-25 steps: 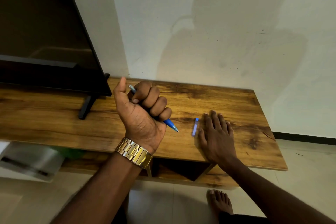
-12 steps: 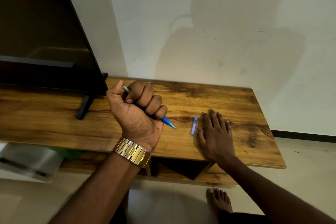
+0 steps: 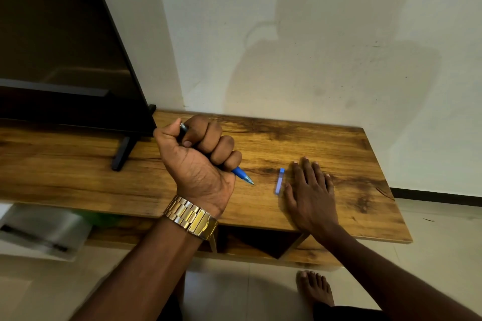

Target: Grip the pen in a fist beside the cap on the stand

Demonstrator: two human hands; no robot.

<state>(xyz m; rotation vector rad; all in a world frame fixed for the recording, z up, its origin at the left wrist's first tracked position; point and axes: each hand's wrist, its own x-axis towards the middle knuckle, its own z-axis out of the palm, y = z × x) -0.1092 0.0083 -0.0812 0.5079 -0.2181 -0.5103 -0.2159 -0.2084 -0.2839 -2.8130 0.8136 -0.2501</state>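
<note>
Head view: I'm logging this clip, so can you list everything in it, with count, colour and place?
pen: 1, blue, gripped in the left fist, tip toward the cap
pen cap: 1, blue, lying on the table beside the right hand
table: 1, brown wood, against the wall
television: 1, black, standing on the table's left part
wall: 1, white, behind the table
watch: 1, gold, on the left wrist
foot: 1, bare, on the floor below the table
left hand: fist round the pen
right hand: flat on the table
</note>
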